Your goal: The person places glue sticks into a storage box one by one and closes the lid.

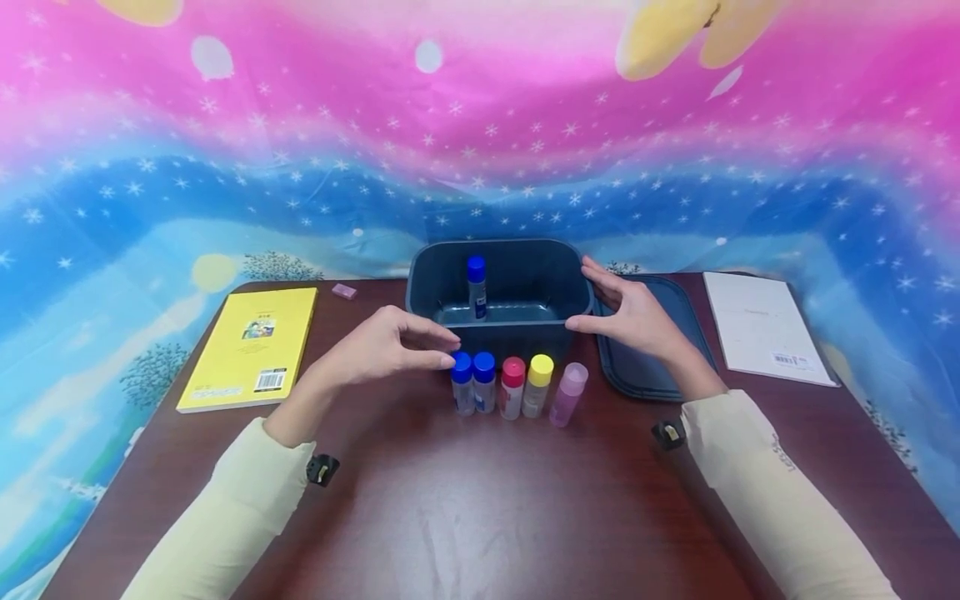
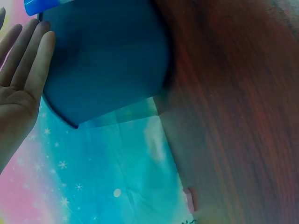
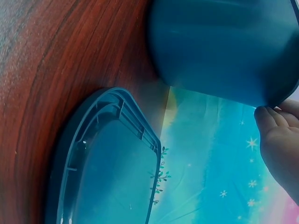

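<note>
A dark blue-grey plastic bin (image 1: 517,340) stands at the table's back middle. Inside it a blue-capped glue stick (image 1: 477,287) is upright. My left hand (image 1: 386,343) reaches to the front row, thumb and fingertips right at the cap of the leftmost blue-capped glue stick (image 1: 462,385); in the left wrist view its fingers look straight. Beside that stick are another blue-capped glue stick (image 1: 484,383), a red-capped one (image 1: 512,389), a yellow-capped one (image 1: 537,387) and a tilted pink tube (image 1: 569,395). My right hand (image 1: 633,312) rests its spread thumb and fingers on the bin's right rim.
A matching lid (image 3: 117,163) lies right of the bin, partly under my right hand in the head view. Farther right is a white book (image 1: 765,325). On the left are a yellow book (image 1: 251,350) and a small pink eraser-like block (image 1: 344,291). A patterned cloth (image 1: 487,167) hangs behind the table.
</note>
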Demonstrator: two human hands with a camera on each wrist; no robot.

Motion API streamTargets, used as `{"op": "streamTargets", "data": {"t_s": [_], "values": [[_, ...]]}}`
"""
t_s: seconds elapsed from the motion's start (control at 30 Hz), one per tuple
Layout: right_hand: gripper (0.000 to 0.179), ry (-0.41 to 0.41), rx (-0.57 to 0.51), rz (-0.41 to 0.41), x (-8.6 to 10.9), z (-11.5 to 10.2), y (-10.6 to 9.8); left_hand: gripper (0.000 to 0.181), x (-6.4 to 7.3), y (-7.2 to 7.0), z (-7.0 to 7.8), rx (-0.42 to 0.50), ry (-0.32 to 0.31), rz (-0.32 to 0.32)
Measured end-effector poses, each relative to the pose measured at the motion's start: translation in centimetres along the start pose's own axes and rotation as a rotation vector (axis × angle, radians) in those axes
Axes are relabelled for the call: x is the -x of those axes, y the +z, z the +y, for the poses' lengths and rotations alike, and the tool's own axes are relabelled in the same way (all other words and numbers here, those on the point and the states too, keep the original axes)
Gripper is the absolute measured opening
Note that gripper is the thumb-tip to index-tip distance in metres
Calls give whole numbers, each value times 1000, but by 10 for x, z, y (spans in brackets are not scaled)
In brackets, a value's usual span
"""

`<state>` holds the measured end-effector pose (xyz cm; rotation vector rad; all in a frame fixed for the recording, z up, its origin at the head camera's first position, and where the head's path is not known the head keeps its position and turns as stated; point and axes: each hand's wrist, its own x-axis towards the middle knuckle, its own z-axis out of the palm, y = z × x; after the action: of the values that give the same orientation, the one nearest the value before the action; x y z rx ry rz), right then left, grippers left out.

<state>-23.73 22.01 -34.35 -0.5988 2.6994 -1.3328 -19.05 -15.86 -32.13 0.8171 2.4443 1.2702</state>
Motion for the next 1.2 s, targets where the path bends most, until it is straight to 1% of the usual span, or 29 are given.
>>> {"op": "streamTargets", "data": {"t_s": [0.07, 0.2, 0.37, 0.47, 0.63, 0.83, 0.93, 1.03, 1.2], "values": [[89, 0, -4, -2, 0, 0, 0, 45, 0, 3, -2, 7, -10, -21], [88, 1, -10, 0, 1, 0, -1, 49, -2, 8, -4, -6, -31, -32], [88, 8, 2, 13, 1, 1, 0, 49, -4, 15, -6, -8, -24, -49], [89, 11, 3, 23, 0, 2, 1, 46, -5, 17, -7, 15, -17, -45], [87, 14, 1, 29, 0, 3, 2, 40, -6, 20, -11, 50, 12, -40], [87, 0, 4, 27, -1, 3, 2, 36, -4, 17, -11, 73, -7, -25], [87, -5, -2, 22, 0, 2, 1, 36, -2, 15, -11, 68, -2, -17], [87, 3, -12, 22, 1, 2, 2, 36, 0, 12, -10, 83, 1, -10], [87, -2, -18, 17, 1, 3, 1, 34, 4, 4, -7, 99, 8, 21]]}}
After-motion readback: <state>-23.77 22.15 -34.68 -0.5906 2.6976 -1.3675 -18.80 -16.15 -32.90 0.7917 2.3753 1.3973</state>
